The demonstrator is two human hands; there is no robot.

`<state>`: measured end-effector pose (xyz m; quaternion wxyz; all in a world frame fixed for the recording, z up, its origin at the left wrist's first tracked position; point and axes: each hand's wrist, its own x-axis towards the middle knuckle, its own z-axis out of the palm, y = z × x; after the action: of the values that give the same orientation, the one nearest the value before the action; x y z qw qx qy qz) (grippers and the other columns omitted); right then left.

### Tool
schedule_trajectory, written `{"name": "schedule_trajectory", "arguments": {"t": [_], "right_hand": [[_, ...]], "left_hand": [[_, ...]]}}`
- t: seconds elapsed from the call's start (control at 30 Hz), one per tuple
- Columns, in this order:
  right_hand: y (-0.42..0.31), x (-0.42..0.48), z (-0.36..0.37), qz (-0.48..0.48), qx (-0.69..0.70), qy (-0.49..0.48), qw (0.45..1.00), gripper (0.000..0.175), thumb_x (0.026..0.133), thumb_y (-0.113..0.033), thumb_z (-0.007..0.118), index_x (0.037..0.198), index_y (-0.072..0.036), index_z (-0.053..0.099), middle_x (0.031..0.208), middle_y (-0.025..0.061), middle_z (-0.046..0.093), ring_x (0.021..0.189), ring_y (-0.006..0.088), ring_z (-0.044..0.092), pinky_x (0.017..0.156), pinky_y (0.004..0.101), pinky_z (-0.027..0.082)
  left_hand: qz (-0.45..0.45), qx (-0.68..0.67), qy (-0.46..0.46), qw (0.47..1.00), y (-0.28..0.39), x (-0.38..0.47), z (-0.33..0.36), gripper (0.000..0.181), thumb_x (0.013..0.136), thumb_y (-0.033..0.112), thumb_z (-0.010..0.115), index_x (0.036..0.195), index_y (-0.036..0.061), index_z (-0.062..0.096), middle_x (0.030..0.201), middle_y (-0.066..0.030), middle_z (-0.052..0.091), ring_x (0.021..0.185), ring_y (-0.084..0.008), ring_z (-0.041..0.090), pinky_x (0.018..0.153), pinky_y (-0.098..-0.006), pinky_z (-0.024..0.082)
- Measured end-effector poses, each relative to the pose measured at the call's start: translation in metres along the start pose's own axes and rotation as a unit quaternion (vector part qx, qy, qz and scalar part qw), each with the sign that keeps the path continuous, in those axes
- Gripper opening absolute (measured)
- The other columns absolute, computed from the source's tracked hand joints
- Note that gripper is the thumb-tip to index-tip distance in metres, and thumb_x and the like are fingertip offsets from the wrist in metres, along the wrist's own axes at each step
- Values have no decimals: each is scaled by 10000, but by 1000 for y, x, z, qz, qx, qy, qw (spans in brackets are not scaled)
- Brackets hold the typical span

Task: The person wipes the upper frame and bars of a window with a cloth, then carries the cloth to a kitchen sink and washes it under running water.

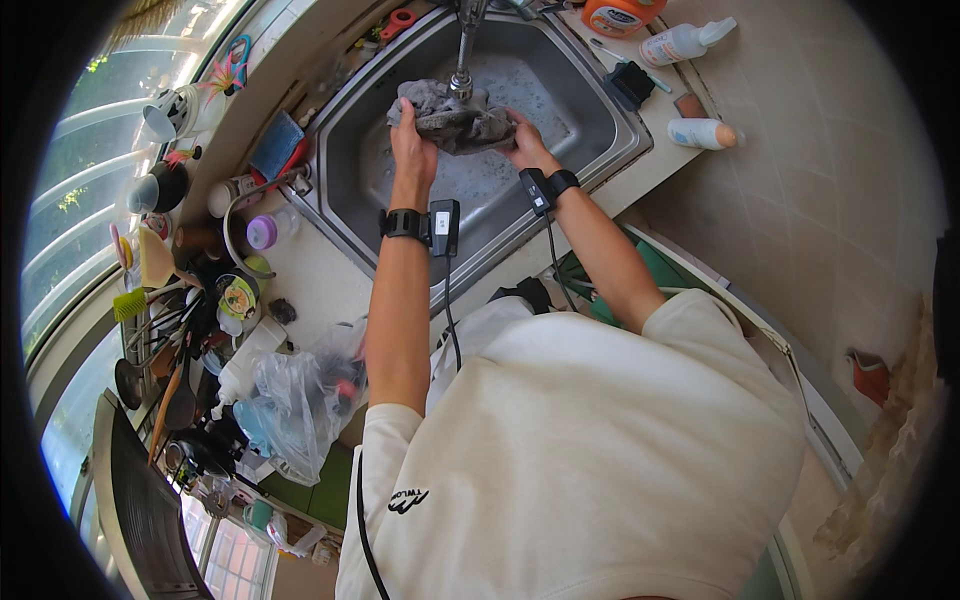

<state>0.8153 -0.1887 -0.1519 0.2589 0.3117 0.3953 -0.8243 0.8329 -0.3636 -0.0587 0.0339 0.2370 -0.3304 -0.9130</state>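
A crumpled grey cloth (461,129) is stretched between my two hands, just under the mouth of the metal faucet (462,79). My left hand (412,148) grips its left end, thumb on top. At the other end, my right hand (529,142) pinches the cloth's right edge; part of the fingers is hidden behind it. Below lies the stainless steel sink (360,187), with suds and water over its bottom. Both wrists wear black straps with small boxes and cables.
Right of the sink stand a spray bottle (679,43), an orange bottle (619,16), a black brush (628,84) and a white bottle (701,134). On the left are a purple-capped jar (264,231), a thin curved spout (232,225), utensils and a plastic bag (296,412).
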Motion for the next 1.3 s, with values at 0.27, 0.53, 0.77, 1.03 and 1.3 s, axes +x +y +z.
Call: {"name": "schedule_trajectory", "arguments": {"t": [0.27, 0.53, 0.77, 1.03, 1.3], "right_hand": [[-12, -18, 58, 44, 51, -214, 975, 547, 868, -524, 498, 1152, -58, 539, 1112, 62, 590, 1011, 193, 553, 912, 332, 417], [-7, -23, 79, -34, 29, -214, 976, 455, 933, -423, 434, 1232, -87, 500, 1183, 45, 559, 1079, 172, 519, 952, 326, 376], [-5, -25, 64, -3, 33, -225, 974, 484, 928, -446, 433, 1247, -85, 484, 1209, 42, 541, 1103, 168, 497, 951, 327, 368], [-5, -34, 46, 19, -25, -189, 982, 558, 895, -504, 466, 1286, -106, 439, 1242, 29, 508, 1114, 153, 482, 947, 323, 369], [-1, -19, 50, -34, -5, -103, 994, 419, 891, -473, 503, 1139, -135, 512, 1108, 0, 547, 1036, 131, 503, 893, 303, 391]], "left_hand": [[-67, -21, 11, 997, -23, -4, -3, 292, 931, 256, 506, 1104, 23, 539, 1070, -79, 596, 984, -204, 573, 879, -368, 446], [-86, -13, -25, 996, -6, 12, 17, 363, 958, 354, 412, 1077, 40, 549, 1039, -61, 611, 957, -174, 571, 885, -327, 425], [-129, 0, -12, 992, -21, 27, 10, 438, 968, 396, 327, 1097, 36, 541, 1075, -96, 595, 1009, -214, 544, 946, -357, 388], [-170, -3, 4, 985, -34, 34, 12, 425, 963, 394, 341, 1071, 39, 546, 1017, -103, 590, 951, -225, 553, 896, -366, 416], [-89, 325, 94, 937, -40, 18, 13, 352, 916, 278, 436, 970, -36, 587, 917, -114, 613, 847, -199, 585, 725, -355, 465]]}}
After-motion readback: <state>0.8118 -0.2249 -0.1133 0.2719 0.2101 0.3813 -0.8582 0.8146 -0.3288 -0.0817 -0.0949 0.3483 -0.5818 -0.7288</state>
